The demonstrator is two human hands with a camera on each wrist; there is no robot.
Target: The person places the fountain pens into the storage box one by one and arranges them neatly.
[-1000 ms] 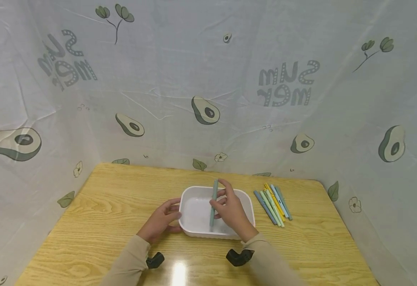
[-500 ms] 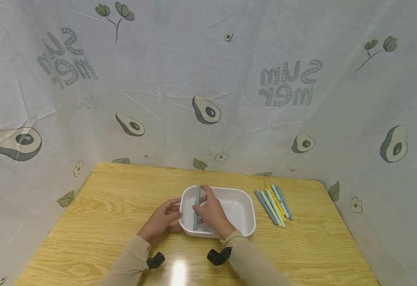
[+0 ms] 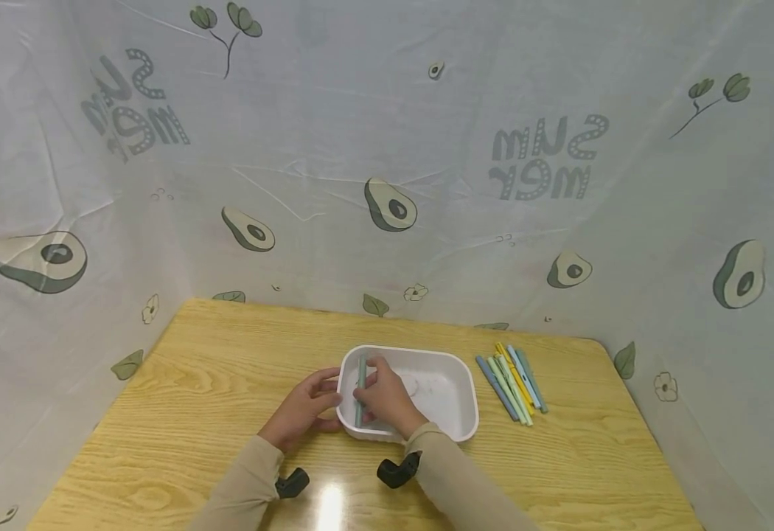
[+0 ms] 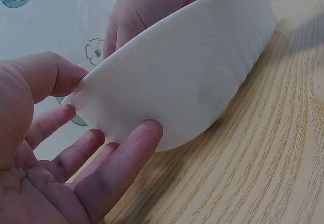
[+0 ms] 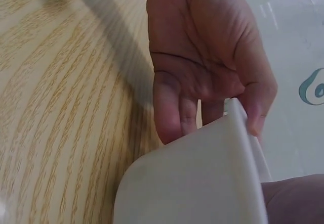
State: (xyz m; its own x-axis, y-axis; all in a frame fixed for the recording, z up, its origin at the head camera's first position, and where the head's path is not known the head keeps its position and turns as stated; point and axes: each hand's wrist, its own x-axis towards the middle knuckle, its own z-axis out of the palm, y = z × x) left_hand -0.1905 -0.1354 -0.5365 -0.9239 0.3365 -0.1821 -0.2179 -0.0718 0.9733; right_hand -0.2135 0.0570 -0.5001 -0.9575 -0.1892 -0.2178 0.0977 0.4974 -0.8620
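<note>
A white rectangular plastic tray (image 3: 441, 398) rests on the table. My left hand (image 3: 302, 409) holds it by the left end; in the left wrist view the thumb hooks the rim of the tray (image 4: 187, 77) and the fingertips touch its outer wall. Inside the tray, near that same end, a grey-green pen (image 3: 362, 373) lies lengthwise from front to back, pinched between the thumb and fingers of my right hand (image 3: 387, 398). The wall hides the pen in both wrist views. Only part of the right hand (image 5: 296, 198) shows past the rim in the right wrist view.
Right of the tray, several pens lie side by side on the wooden table (image 3: 599, 428): a slate-blue pen (image 3: 497, 388), light green ones, a yellow pen (image 3: 518, 376), a light blue one and a teal pen (image 3: 533, 380). A printed curtain (image 3: 321, 147) surrounds the table's back and sides.
My right hand has carried the pen leftward across the tray and lowered it inside, beside the left end. The left hand keeps its hold on the tray.
</note>
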